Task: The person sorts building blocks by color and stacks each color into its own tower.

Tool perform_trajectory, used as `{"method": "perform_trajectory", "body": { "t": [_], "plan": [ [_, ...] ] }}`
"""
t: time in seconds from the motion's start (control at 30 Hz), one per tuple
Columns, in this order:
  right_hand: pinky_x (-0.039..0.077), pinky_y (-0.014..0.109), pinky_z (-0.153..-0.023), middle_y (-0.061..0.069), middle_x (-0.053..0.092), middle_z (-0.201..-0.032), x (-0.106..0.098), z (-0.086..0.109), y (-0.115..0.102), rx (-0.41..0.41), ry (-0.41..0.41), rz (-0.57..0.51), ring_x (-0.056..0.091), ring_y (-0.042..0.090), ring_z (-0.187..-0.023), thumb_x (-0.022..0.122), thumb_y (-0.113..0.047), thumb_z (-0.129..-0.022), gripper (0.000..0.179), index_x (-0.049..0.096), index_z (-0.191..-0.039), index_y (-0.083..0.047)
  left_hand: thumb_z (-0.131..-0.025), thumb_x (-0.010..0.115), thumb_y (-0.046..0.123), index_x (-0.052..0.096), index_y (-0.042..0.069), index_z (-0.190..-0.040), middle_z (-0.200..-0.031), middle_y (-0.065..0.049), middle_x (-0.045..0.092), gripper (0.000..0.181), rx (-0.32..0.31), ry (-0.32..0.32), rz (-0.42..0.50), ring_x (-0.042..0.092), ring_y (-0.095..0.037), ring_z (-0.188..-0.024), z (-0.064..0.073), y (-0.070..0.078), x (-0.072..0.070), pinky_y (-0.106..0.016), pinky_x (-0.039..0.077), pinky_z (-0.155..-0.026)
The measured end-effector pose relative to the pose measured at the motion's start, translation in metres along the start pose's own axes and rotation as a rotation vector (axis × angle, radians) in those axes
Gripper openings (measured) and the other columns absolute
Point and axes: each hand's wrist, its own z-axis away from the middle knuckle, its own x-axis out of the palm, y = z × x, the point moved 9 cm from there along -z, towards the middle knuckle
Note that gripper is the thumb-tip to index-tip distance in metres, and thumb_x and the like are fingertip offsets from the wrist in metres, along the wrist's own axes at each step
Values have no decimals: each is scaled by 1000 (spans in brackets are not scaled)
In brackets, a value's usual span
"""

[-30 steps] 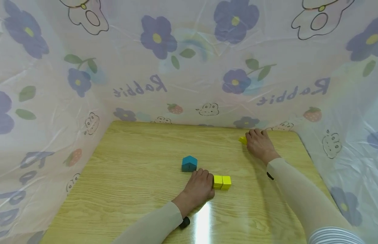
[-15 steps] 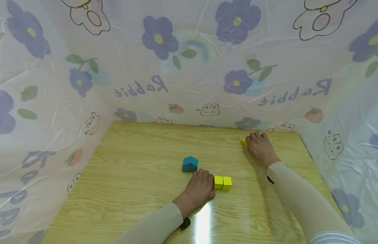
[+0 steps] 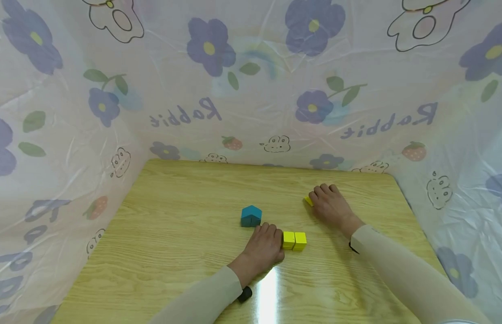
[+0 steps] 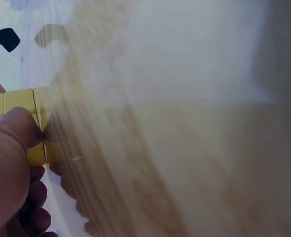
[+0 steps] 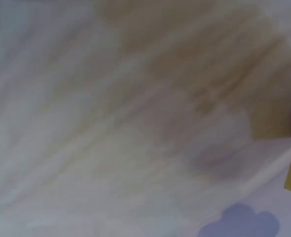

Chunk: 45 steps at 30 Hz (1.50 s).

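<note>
My left hand is low over the table, its fingers at the left end of a pair of yellow blocks set side by side. In the left wrist view the thumb presses against a yellow block, with curled fingers beyond it. My right hand grips another yellow block, of which only a corner shows past the fingers. At the edge of the right wrist view, part of that block is visible. A blue house-shaped pair of blocks stands just beyond the left hand.
The wood-grain table is enclosed at the back and both sides by a printed cloth with flowers and rabbits. Black wrist devices, such as the left one, sit below the sleeves. A glare strip lies on the front of the table.
My right hand has come from the back right edge toward the middle, bringing its yellow block nearer the yellow pair. The left hand, the pair and the blue blocks stay put.
</note>
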Motion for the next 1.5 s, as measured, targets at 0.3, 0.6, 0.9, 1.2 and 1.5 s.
{"method": "perform_trajectory", "body": {
  "t": [0.3,0.6,0.9,1.2,1.5],
  "plan": [
    [38,46,-81,6,52,-92,-1,1,-14,33,-40,-138,44,28,-86,66,-32,-93,27,52,-93,-9,-94,66,37,61,15,-97,-83,4,48,23,1,24,-22,37,-14,-77,-1,0,-5,-25,27,-69],
    [38,47,-84,6,57,-97,5,4,-10,101,-136,-167,45,28,-90,55,-33,-97,25,63,-99,-9,-95,66,36,60,15,-97,-83,4,47,22,1,10,-6,37,-14,-76,-1,-1,-1,-26,28,-69],
    [40,48,-86,8,60,-104,-7,6,-15,57,-20,-140,49,29,-94,67,-41,-96,35,62,-106,-8,-93,68,37,60,15,-95,-82,4,47,24,0,53,-8,33,-14,-76,0,-2,-3,-25,25,-68],
    [43,45,-83,9,62,-102,-15,8,-24,13,60,-108,52,29,-94,79,-41,-94,39,64,-107,-7,-95,66,38,61,15,-99,-84,4,50,24,-7,11,10,38,-14,-78,-1,-2,3,-25,25,-70],
    [44,47,-85,8,61,-104,-10,11,-19,32,32,-135,52,29,-95,80,-42,-93,41,64,-108,-7,-96,65,37,62,15,-101,-85,4,50,23,-11,-24,25,39,-14,-79,-1,-2,3,-26,27,-70]
  ]
}}
